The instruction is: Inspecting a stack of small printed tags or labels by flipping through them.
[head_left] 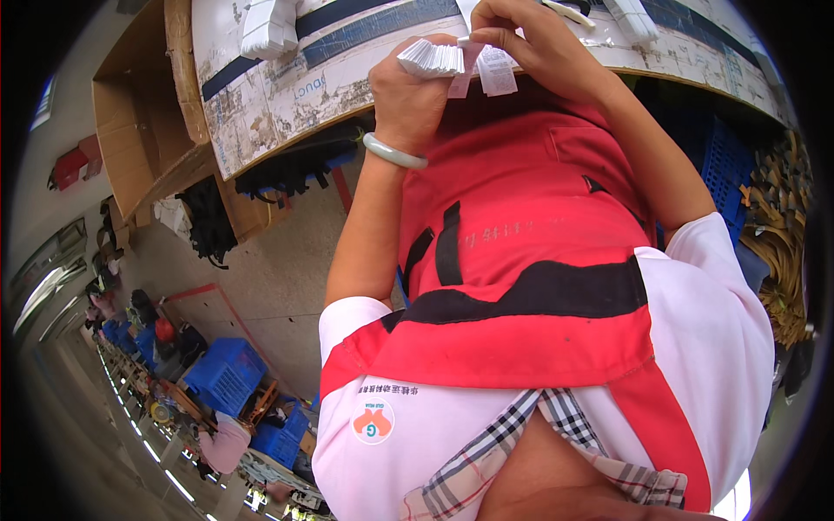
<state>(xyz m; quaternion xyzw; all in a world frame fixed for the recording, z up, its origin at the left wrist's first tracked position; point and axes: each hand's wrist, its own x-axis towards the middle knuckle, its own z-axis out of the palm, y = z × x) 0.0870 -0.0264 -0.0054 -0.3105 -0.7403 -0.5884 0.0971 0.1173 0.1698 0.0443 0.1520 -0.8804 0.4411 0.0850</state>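
My left hand, a pale bangle at its wrist, is closed round a fanned bundle of folded white labels. Close beside it my right hand pinches the end of a white label at the bundle's right side; its fingertips are partly hidden. Two thin printed labels hang below the fingers, over the table's near edge. Both hands are above the front edge of a worn white worktable. Another bundle of white labels lies on the table at the left, and a further white bundle at the right.
A slim white tool lies beyond my right hand. An open cardboard box adjoins the table's left end. Black straps sit beneath the table. On the right are a blue basket and piled brown strips. Blue crates and a co-worker are farther left.
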